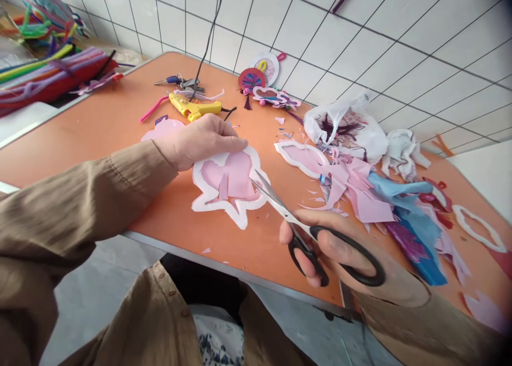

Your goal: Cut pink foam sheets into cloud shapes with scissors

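Note:
My left hand [206,141] pinches the upper edge of a fish-like cutout [236,176], pink in the middle with a thick white border. A slit and a loose flap show in its pink part. My right hand [332,243] has its fingers through the black handles of a pair of scissors [286,214]. The blades are slightly apart, and their tips lie at the right side of the cutout's white border. Under my left wrist, part of another pink piece [168,128] shows on the orange table [160,206].
Behind my left hand lie a yellow glue gun [194,107] and keys [188,83]. Pink and blue scraps [360,190], a white plastic bag [344,126] and a white outline [480,227] are on the right. Decorated round pieces [252,80] rest by the tiled wall. Colourful pipe cleaners [52,78] are at left.

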### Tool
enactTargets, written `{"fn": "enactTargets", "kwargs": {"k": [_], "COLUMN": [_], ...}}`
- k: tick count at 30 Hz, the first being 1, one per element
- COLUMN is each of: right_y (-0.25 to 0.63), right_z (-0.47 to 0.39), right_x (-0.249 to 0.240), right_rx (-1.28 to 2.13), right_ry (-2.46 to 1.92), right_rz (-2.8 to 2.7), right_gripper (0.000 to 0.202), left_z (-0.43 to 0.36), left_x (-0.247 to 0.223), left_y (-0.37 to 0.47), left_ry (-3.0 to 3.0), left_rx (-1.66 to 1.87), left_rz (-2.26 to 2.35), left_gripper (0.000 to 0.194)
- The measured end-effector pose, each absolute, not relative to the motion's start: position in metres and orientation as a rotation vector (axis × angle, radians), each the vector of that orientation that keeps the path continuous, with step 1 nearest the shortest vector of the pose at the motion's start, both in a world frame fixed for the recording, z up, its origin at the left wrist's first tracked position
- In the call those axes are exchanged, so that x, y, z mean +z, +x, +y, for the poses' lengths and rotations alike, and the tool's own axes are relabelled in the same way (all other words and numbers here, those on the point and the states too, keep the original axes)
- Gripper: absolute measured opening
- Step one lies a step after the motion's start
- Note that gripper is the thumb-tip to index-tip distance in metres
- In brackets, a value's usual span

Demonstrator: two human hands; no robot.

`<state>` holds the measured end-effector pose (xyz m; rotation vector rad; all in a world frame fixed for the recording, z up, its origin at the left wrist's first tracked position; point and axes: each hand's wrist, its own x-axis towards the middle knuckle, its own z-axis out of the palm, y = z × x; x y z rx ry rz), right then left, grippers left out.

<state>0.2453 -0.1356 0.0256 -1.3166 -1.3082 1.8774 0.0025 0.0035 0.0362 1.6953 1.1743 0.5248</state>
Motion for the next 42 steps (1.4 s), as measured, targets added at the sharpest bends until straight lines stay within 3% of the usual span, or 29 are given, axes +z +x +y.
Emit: {"fn": "enactTargets", "kwargs": {"k": [9, 21, 42], "right_y": [0.247, 0.248, 0.249], "right_z": [-0.130, -0.116, -0.119], "right_x": [0.038, 0.019, -0.001], "right_rx": [1.923, 2.022, 2.006], "right_ry": [-1.486, -1.434, -1.152], "right_rz": [-1.409, -1.600, -1.528], "right_gripper": [0.063, 0.065, 0.058], "left_z": [0.009, 0.013, 0.007], "left_x": [0.042, 0.032, 0.028], "left_y": [-0.004, -0.001, 0.006], "left_ry": [1.739, 1.855, 1.700], "left_rx": [0.465, 0.283, 0.354], "left_rz": [1.228, 1.243, 1.281], "left_gripper": [0.038, 0.028, 0.027]}}
